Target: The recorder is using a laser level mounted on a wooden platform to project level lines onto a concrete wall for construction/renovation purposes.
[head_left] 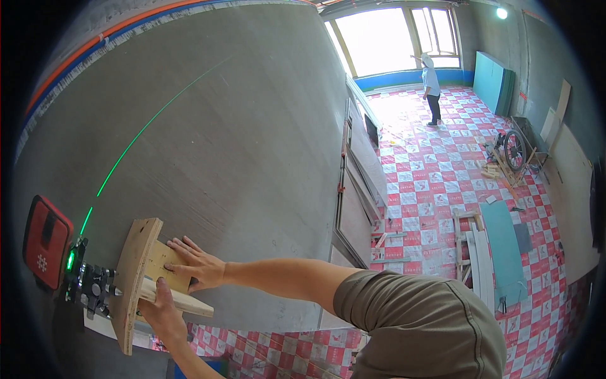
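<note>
A wooden bracket (140, 284), made of a plywood board, a back panel and a brace, sits against the grey wall at the lower left. My left hand (165, 317) closes around its lower part, the thumb lying up along the wood; some fingers are hidden behind it. Spread flat on the back panel beside the wall is my right hand (201, 262), its fingers apart. On the board's far-left side stands a red and black laser level (47, 243) on a black adjustable mount (91, 284). A green laser line (136, 136) runs across the wall.
Red-and-white checked sheeting (410, 170) covers the floor. Another person (431, 88) stands near the bright window. Leaning panels (360, 202) line the wall. Green boards (505, 252), a wooden frame (467, 246) and a wheel (514, 150) with wood scraps lie to the right.
</note>
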Demonstrator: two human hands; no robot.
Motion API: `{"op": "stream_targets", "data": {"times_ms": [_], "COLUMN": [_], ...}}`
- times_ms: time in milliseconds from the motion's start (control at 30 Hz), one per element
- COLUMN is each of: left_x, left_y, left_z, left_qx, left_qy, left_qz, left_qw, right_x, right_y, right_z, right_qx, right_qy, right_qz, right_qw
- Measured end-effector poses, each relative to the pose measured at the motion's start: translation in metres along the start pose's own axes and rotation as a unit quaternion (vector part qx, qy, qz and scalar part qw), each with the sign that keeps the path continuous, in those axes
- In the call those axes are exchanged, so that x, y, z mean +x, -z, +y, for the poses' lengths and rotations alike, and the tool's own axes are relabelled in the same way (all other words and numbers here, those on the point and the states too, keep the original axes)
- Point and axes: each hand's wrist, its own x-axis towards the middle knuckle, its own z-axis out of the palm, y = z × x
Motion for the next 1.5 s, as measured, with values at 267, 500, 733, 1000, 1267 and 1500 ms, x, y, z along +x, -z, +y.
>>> {"op": "stream_targets", "data": {"times_ms": [267,500,733,1000,1267,1500], "left_x": [0.0017,-0.0019,-0.0008,-0.0014,-0.0007,-0.0009], "left_y": [-0.0008,-0.0016,-0.0009,-0.0025,-0.0013,-0.0013], "left_z": [-0.0019,0.0034,0.0007,0.0031,0.0016,0.0020], "left_qx": [-0.004,0.019,-0.006,-0.011,-0.008,-0.010], "left_qy": [-0.001,0.003,-0.001,-0.011,0.004,0.006], "left_qz": [0.005,0.006,0.007,0.016,0.012,0.007], "left_qw": [1.000,1.000,1.000,1.000,1.000,1.000], "right_x": [0.0003,0.0003,-0.0001,0.0003,-0.0002,-0.0004], "right_y": [-0.0007,-0.0004,0.0004,-0.0009,-0.0013,-0.0011], "right_z": [0.0014,-0.0003,-0.0001,0.0007,0.0014,0.0017], "right_qx": [-0.005,-0.004,0.004,-0.005,-0.004,-0.001], "right_qy": [-0.002,-0.004,0.002,0.000,0.002,0.002], "right_qz": [-0.002,-0.006,0.001,-0.003,0.003,0.004], "right_qw": [1.000,1.000,1.000,1.000,1.000,1.000]}}
